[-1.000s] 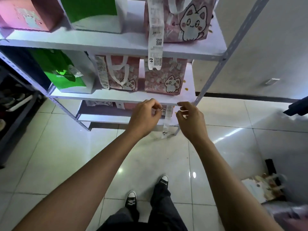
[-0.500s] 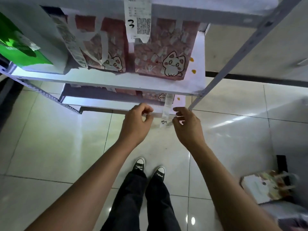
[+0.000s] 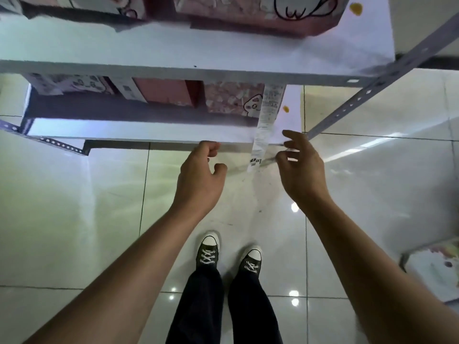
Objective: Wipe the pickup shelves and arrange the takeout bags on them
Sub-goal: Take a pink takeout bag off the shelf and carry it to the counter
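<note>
While the camera looks steeply down past a metal rack, the lower shelf runs across the left and middle of the view, its pale board jutting out over a glossy tiled floor. At the far left of that shelf stands a bag with a printed white panel; just to its right is a plain pink bag, and next to that a patterned pink bag with a cartoon cat face at its right edge. Above them the upper shelf carries two more pink bags, only their bottoms in view.

Near the middle, the left hand hovers at the front lip of the lower shelf, fingers curled into a loose fist with the thumb apart; it holds nothing that can be seen. Just right of it a long receipt strip hangs from the cat bag, over the shelf edge, its printed end dangling between the two hands. The right hand is beside the strip with fingers spread and lightly bent, empty, its fingertips close to the paper; whether they touch it cannot be told.

A perforated grey upright slants up to the right. Below, two black-and-white sneakers stand on the tiles, and at the far right edge lies a pale bag, partly cut off.
</note>
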Demonstrator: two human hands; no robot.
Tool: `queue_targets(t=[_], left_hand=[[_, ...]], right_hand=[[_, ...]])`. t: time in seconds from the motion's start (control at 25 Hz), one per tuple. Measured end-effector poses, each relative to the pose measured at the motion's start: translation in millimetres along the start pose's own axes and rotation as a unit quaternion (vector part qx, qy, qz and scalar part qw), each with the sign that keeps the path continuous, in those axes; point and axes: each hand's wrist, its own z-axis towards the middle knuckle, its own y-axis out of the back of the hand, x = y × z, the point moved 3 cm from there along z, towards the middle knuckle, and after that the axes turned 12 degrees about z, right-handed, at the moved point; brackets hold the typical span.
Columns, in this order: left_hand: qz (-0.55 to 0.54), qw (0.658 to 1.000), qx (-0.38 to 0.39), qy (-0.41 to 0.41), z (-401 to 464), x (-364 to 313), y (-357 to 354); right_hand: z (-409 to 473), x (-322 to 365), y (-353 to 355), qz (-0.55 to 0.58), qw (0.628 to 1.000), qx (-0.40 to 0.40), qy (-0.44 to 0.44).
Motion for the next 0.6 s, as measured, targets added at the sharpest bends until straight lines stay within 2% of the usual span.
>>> queue_targets(t=[0.16, 0.32, 0.48, 0.6], left_hand=[[-0.014, 1.000, 0.004, 0.015, 51.4, 37.4, -47.0], [-0.054, 0.998, 0.009, 0.029, 105.7, 52.9, -80.3], [-0.051, 0.998, -0.012, 0.026, 151.3, 61.6, -100.6], [-0.082, 0.994, -0.026, 0.061, 176.1, 65.6, -111.8]], right_hand=[[38.2, -50.4, -24.3, 0.038, 0.998, -0.038, -0.035], [78.6, -82.8, -49.0, 0.074, 0.996, -0.038, -0.041], [117.2, -103.4, -66.5, 0.088, 0.994, -0.053, -0.027], [145.1, -109.3, -73.1, 0.107, 0.991, -0.069, -0.033]])
